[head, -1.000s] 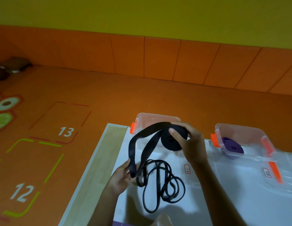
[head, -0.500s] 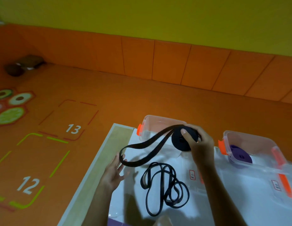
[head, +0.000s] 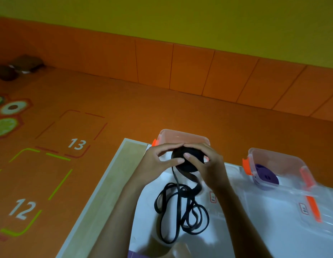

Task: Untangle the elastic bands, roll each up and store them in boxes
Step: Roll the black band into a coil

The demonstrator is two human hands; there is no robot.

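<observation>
Just in front of the empty box [head: 182,133], your left hand [head: 156,162] and right hand [head: 208,164] grip the black roll [head: 188,164], fingers [head: 169,161] curled round it. Its tail drops to loose loops [head: 180,213] on the counter [head: 127,161], farther from that box. Wind with even tension, edges aligned, feeding slack gradually.

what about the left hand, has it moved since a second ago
Yes. The left hand rose from beside the tangled band to the black roll, toward the left box.

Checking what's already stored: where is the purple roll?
Head view, right side: the purple roll lies inside the right-hand clear box, right of the black roll.
</observation>
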